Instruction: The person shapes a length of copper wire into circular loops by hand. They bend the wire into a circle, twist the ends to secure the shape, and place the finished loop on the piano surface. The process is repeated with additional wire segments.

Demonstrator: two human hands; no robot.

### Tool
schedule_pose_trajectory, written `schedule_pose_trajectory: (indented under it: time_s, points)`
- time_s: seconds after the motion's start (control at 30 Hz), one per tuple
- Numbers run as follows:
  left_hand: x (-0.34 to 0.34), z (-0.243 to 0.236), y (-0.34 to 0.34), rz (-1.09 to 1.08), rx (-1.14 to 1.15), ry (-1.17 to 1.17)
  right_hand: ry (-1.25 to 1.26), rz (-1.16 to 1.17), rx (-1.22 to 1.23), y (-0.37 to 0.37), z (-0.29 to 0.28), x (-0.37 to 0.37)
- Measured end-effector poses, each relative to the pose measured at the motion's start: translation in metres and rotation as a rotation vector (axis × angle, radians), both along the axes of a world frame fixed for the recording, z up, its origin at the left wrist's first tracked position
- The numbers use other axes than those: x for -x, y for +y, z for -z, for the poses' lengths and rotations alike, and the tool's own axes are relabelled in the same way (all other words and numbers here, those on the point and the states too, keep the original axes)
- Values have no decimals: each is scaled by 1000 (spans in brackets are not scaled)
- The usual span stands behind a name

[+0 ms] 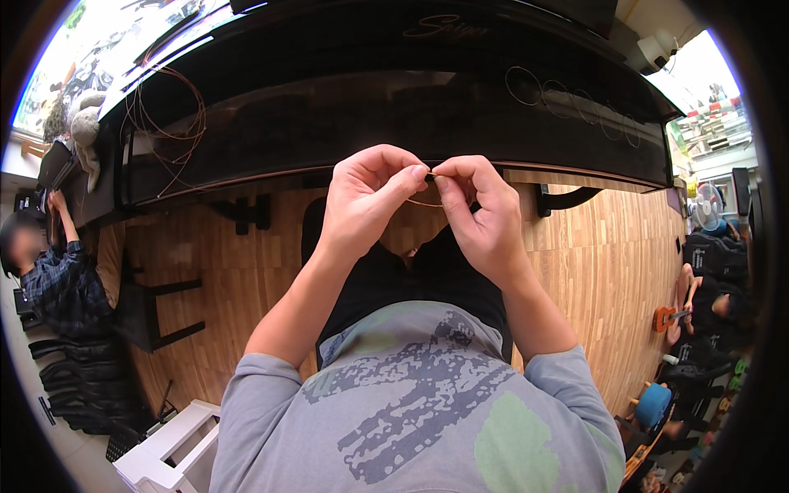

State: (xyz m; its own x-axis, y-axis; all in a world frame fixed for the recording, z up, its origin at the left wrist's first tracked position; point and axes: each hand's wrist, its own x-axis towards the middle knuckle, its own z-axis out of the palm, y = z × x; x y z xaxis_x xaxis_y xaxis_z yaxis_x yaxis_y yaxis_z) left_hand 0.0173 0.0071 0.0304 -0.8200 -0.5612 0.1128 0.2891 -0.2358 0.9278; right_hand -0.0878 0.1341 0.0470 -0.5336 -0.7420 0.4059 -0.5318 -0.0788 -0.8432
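Note:
My left hand (370, 197) and my right hand (481, 214) meet at chest height, each pinching a thin copper-coloured string (426, 204) between thumb and forefinger. Part of the string sags below my fingertips; its ends are hard to make out. Just beyond my hands is a glossy black piano (329, 115). Loose loops of copper-coloured string (200, 111) lie on it at the left, and pale coiled string (538, 86) at the right.
A person in plaid (57, 279) sits at the left by a black bench (164, 333). A white stand (164, 448) is at the lower left. At the right are a fan (705, 209), people, a small orange guitar (662, 320) and a blue round object (653, 403).

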Motion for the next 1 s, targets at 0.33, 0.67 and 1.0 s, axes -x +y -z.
schedule_pose_trajectory:
  time_s: [0.33, 0.67, 1.0]
  points:
    - [24, 11, 8, -75, 182, -49, -299, 67, -45, -1, 12, 17]
    - [121, 8, -25, -219, 710, -238, -48, 377, 52, -19, 43, 95]
    - [193, 36, -56, -431, 1154, -209, 652, 589, -189, -17, 68, 133]
